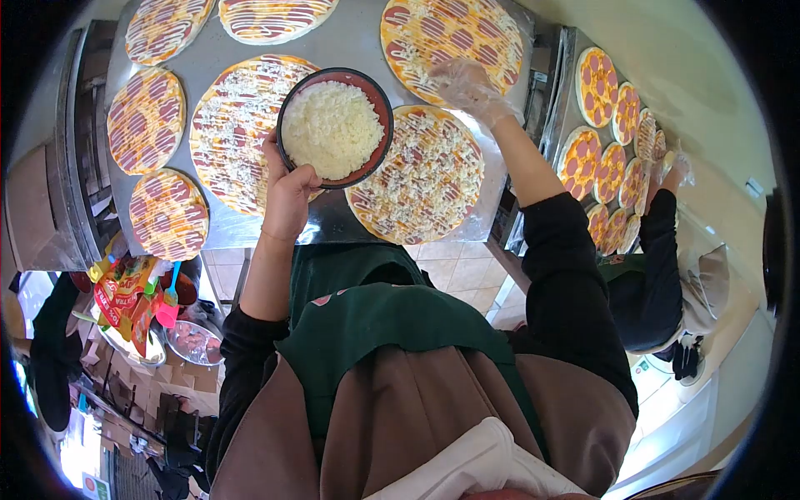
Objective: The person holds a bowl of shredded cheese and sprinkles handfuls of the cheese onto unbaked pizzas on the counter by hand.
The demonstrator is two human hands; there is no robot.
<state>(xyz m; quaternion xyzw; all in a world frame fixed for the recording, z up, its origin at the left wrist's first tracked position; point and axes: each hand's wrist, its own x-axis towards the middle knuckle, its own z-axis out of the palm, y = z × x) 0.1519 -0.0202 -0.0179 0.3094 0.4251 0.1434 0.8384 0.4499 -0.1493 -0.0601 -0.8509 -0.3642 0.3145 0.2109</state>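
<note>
A steel table [350,37] carries seven round pizzas laid flat, close together. Along the far edge lie three: one at the left corner [164,27], one beside it [275,17], and a larger one [450,42] to the right. Nearer, down the left side, sit two smaller pizzas [145,119] [168,214] – both striped with sauce over sausage slices. In the middle a big pizza [237,133] is strewn with white cheese, and just beside it another [425,179], likewise cheese-covered, reaches the table's near edge – the bare metal shows between them
</note>
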